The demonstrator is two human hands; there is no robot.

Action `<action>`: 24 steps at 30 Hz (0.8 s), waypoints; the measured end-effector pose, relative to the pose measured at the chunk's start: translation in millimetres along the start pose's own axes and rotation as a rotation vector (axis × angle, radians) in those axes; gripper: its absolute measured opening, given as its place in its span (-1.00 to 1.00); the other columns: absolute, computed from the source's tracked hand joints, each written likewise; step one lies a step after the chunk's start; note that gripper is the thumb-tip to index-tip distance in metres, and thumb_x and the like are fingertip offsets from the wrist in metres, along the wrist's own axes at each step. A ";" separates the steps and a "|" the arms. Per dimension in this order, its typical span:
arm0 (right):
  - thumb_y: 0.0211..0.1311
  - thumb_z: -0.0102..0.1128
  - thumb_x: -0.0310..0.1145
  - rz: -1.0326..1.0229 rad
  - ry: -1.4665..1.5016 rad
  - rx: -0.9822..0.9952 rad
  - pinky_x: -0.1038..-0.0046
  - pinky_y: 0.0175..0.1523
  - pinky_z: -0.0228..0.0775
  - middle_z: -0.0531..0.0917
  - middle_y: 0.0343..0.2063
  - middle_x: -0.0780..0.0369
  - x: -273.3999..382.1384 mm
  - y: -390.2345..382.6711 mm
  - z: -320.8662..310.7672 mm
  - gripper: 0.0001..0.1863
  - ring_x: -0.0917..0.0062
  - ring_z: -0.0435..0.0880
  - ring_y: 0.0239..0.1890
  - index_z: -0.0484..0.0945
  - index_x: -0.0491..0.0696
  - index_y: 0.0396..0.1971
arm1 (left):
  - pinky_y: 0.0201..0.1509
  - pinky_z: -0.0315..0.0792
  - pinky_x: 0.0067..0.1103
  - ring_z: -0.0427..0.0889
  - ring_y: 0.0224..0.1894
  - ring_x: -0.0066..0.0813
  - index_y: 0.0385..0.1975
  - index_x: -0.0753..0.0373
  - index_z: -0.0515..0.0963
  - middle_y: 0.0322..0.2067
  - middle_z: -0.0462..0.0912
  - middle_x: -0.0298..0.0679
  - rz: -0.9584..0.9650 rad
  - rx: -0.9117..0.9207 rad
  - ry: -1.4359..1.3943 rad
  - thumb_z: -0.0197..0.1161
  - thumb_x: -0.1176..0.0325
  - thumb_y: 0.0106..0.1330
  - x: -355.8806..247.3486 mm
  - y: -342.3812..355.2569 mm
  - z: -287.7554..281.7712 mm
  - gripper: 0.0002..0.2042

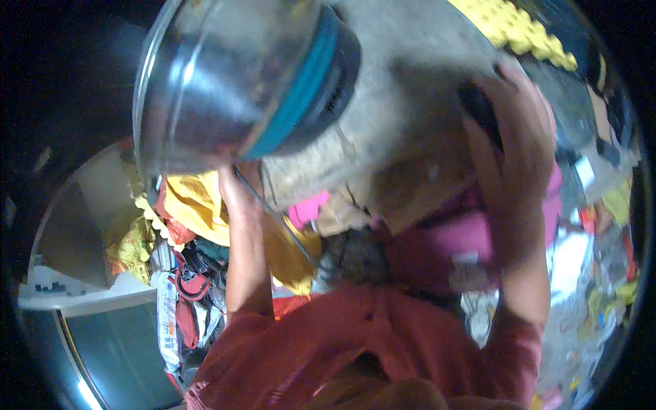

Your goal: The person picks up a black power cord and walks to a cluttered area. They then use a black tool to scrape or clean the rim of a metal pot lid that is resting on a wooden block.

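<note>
A large shiny metal pot point(219, 82) with a teal band and a dark base lies tilted at the upper left, its base turned to the right. My left hand point(238, 188) is at the pot's lower side and grips it there, with the fingers mostly hidden behind the metal. A dark cord point(283, 229) runs down beside that hand. On the right, my right hand point(512, 130) is blurred over the grey surface point(417, 34). Its fingers are bent round a small black object point(480, 109) whose kind I cannot make out.
Yellow cloth point(198, 205) and several bags lie at the left. A magenta cloth or bag point(437, 242) is below the grey surface. Yellow bumpy matting point(512, 24) edges the upper right. Scattered wrappers and papers point(570, 263) cover the floor at the right.
</note>
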State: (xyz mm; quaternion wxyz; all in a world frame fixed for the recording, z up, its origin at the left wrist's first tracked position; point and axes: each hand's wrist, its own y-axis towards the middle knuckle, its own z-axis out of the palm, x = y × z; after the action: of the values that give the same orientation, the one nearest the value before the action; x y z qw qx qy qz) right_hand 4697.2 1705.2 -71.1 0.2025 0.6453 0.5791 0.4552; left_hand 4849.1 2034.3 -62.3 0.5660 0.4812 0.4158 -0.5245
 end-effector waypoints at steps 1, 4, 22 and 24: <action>-0.03 0.11 -0.26 0.005 0.046 0.022 0.27 0.04 0.21 0.54 -0.27 0.13 -3.6 -0.2 0.3 -0.69 0.25 0.44 -0.06 0.51 -0.08 -0.26 | 0.20 0.10 -0.38 0.29 0.05 -0.31 -0.03 0.25 0.27 -0.03 0.32 -0.23 0.009 0.050 0.009 -0.08 0.14 0.28 -2.9 0.5 0.7 -0.63; -0.06 0.13 -0.37 0.000 0.111 0.145 0.29 0.14 0.14 0.51 -0.16 0.11 -7.6 -1.8 -7.2 -0.65 0.24 0.39 0.02 0.48 -0.15 -0.20 | 0.25 0.05 -0.34 0.23 0.11 -0.29 -0.02 0.24 0.27 0.02 0.29 -0.23 0.021 -0.028 0.053 -0.05 0.18 0.25 3.1 5.7 -14.8 -0.63; 0.10 -0.01 -0.33 -0.202 -0.053 0.338 0.28 0.11 0.17 0.52 -0.15 0.15 -19.4 5.8 -16.0 -0.66 0.23 0.41 0.00 0.44 -0.18 -0.13 | 0.21 0.09 -0.41 0.28 0.09 -0.31 -0.04 0.30 0.33 0.03 0.35 -0.17 0.013 -0.044 0.053 -0.06 0.15 0.24 3.2 1.7 -16.3 -0.60; 0.11 -0.01 -0.34 -0.211 -0.057 0.296 0.29 0.09 0.19 0.52 -0.17 0.15 -22.4 4.7 -18.9 -0.66 0.25 0.42 -0.02 0.43 -0.18 -0.13 | 0.23 0.06 -0.40 0.23 0.13 -0.27 0.02 0.29 0.29 0.07 0.30 -0.14 0.009 -0.055 0.006 -0.05 0.15 0.24 -1.4 7.5 -10.6 -0.58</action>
State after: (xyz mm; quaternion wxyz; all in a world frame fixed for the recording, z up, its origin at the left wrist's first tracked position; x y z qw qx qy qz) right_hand 4686.3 1678.1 -65.8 0.1682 0.6161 0.6985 0.3228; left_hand 4856.7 2044.8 -62.1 0.5804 0.4688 0.4296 -0.5087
